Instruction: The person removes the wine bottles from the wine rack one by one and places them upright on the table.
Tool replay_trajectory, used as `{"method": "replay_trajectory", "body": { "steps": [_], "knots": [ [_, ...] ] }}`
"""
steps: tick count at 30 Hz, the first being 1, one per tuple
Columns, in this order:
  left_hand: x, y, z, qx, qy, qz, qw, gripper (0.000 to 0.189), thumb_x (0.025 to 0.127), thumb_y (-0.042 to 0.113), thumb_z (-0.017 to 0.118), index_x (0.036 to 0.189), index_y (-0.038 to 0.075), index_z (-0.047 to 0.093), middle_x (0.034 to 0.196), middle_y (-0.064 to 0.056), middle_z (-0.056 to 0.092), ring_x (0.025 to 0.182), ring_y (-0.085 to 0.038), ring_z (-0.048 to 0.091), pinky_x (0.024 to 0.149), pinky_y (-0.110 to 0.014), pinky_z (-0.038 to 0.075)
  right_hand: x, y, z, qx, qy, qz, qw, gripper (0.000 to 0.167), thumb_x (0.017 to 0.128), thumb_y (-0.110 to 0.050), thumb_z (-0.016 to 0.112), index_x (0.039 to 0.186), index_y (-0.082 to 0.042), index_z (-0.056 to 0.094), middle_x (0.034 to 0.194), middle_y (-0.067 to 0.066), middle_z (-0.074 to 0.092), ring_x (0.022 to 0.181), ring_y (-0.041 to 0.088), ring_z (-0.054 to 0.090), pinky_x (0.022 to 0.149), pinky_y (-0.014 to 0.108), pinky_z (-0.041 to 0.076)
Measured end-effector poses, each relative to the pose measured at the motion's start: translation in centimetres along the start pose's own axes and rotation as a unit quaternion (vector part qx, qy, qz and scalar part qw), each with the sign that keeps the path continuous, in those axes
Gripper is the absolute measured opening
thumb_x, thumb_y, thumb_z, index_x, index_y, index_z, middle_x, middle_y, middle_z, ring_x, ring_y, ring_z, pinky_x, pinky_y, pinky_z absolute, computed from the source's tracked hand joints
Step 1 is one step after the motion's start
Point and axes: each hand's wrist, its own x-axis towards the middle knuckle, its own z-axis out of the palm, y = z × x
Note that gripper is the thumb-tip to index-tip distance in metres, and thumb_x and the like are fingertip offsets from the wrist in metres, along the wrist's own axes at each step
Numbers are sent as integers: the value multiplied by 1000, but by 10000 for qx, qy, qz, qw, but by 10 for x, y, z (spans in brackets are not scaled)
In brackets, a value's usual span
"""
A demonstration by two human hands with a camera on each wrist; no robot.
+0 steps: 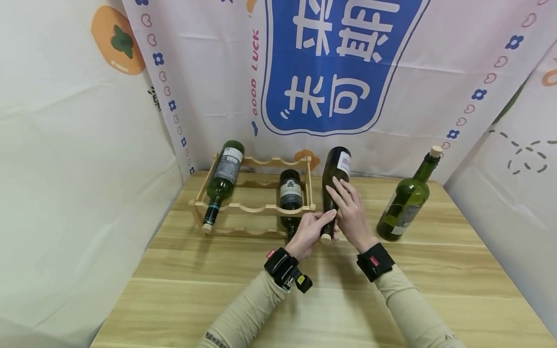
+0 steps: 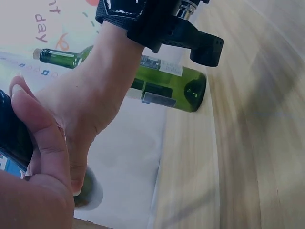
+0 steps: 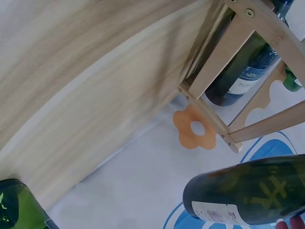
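A dark wine bottle [image 1: 331,166] with a white label is tilted beside the rack's right end, base up and away, corked neck towards me. My left hand [image 1: 306,233] grips it near the neck, thumb on top. My right hand [image 1: 353,220] holds the bottle's body from the right, fingers laid over the glass; its thumb is hidden. In the right wrist view, the bottle's base [image 3: 200,195] hangs apart from the rack, with fingertips at its lower edge. The wooden wine rack [image 1: 248,209] carries a green bottle [image 1: 224,176] at its left end and a dark bottle [image 1: 290,191] towards its right.
A corked green bottle [image 1: 404,208] stands upright on the wooden table [image 1: 330,309], right of my right hand. Printed cloth [image 1: 217,87] hangs behind the table and along both sides. The rack's end frame [image 3: 224,62] is near the held bottle.
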Motion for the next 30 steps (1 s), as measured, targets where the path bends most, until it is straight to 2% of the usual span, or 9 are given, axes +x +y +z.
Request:
{"method": "replay_trajectory", "body": {
  "steps": [7, 13, 16, 21, 23, 27, 30],
  "knots": [
    [3, 6, 2, 128, -129, 112, 9998, 44, 98, 31, 56, 102, -12, 62, 64, 1, 66, 48, -10, 60, 51, -24, 52, 5, 3, -3, -39, 280, -251, 9993, 75, 67, 10, 78, 136, -8, 54, 143, 15, 51, 133, 35, 43, 98, 52, 35],
    [5, 8, 1, 301, -151, 201, 9992, 46, 98, 33, 56, 106, -12, 64, 63, 2, 67, 48, -10, 60, 57, -23, 52, 5, 4, -5, -32, 251, -319, 9992, 76, 66, 22, 60, 135, -8, 55, 143, 13, 51, 133, 35, 43, 95, 51, 34],
    [5, 8, 0, 349, -226, 189, 9990, 48, 98, 34, 56, 106, -13, 64, 64, 1, 67, 49, -12, 61, 55, -23, 52, 5, 3, -6, -134, 292, -379, 9988, 75, 65, 21, 55, 134, -8, 56, 143, 13, 52, 132, 35, 44, 91, 50, 35],
    [7, 14, -2, 579, -494, 44, 9971, 53, 97, 42, 55, 103, -10, 65, 67, 0, 68, 53, -14, 63, 58, -25, 54, 6, 3, -10, -250, 257, -398, 9986, 68, 70, 18, 61, 133, -8, 56, 143, 13, 51, 133, 36, 43, 90, 51, 34],
    [9, 17, -4, 720, -637, -53, 9954, 55, 96, 46, 54, 102, -8, 66, 68, 1, 68, 57, -13, 64, 63, -27, 56, 7, 2, -12, -225, 242, -357, 9988, 67, 71, 18, 63, 132, -8, 56, 143, 12, 52, 133, 36, 43, 91, 51, 34],
    [14, 22, -9, 912, -873, -251, 9917, 59, 97, 50, 50, 105, -6, 65, 71, 0, 69, 65, -13, 66, 68, -30, 58, 8, 1, -15, -207, 246, -258, 9991, 68, 68, 23, 59, 129, -8, 58, 141, 12, 53, 132, 37, 44, 91, 52, 34],
    [17, 24, -10, 1024, -599, -367, 9923, 56, 99, 49, 46, 109, -4, 64, 71, 2, 66, 64, -10, 64, 66, -28, 55, 8, 1, -17, -151, 250, -178, 9994, 70, 65, 25, 58, 127, -7, 59, 140, 13, 55, 131, 37, 44, 91, 53, 34]
  ]
}}
